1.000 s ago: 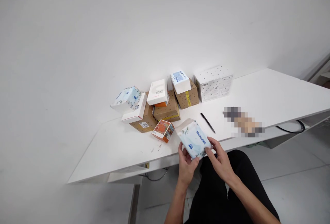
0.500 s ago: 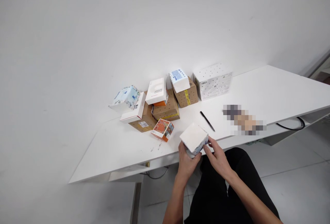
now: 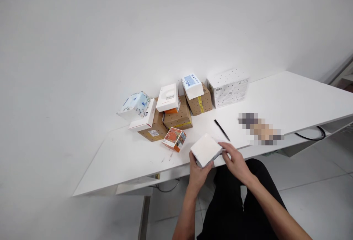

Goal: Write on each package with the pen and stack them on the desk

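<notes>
My left hand (image 3: 199, 173) is wrapped round the near left side of a white tissue pack (image 3: 205, 149), held over the table's front edge. At the pack's right corner, the fingers of my right hand (image 3: 235, 162) are bent against it, seeming to pinch the edge there. The pack's plain white face is turned up, and a little blue print shows along its lower side. Just beyond it a black pen (image 3: 221, 130) lies on the white table (image 3: 116, 159). To the left sits a small orange-and-white box (image 3: 174, 139).
Brown cardboard boxes (image 3: 178, 115) stand along the wall, with a white power bank box (image 3: 167, 97) and other tissue packs (image 3: 192, 86) on top. A large white dotted box (image 3: 228, 89) is at their right. A pixelated patch (image 3: 260, 129) hides something near the front edge.
The tissue pack has turned and tilted slightly, showing less of its printed side. My right hand has shifted up and right along its corner, while my left hand keeps its hold.
</notes>
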`<state>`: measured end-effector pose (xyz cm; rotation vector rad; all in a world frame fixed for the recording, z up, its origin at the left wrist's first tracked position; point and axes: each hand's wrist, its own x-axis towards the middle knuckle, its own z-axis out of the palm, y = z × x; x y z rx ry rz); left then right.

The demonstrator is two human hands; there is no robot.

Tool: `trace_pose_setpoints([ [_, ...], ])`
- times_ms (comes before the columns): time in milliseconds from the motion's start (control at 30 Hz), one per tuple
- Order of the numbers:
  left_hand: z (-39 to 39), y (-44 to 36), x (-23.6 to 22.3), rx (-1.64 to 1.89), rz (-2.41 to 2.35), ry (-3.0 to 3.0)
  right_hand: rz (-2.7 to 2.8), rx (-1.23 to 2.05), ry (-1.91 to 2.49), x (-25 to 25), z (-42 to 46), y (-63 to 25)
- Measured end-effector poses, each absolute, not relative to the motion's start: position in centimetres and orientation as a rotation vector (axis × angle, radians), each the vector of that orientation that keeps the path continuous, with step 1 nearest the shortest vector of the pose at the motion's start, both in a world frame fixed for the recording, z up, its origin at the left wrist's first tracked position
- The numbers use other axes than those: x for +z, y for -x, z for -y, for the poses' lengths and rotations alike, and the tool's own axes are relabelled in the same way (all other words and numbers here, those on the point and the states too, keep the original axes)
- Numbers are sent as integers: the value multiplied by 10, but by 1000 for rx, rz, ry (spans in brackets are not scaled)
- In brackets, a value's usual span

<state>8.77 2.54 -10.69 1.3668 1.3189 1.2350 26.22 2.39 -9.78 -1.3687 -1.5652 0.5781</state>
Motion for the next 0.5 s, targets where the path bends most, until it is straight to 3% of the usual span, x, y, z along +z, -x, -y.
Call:
trace_pose_setpoints([
  [133, -28, -84, -107, 1245, -1342, -1408, 1608, 405, 1847, -77, -69, -284],
  [233, -33, -84, -108, 1233, -1302, -1398, 1645, 506, 2172, -74, -103, -291],
  [500, -40, -87, -108, 1248, -1245, -1430, 1598, 679, 2053, -91, -117, -298],
])
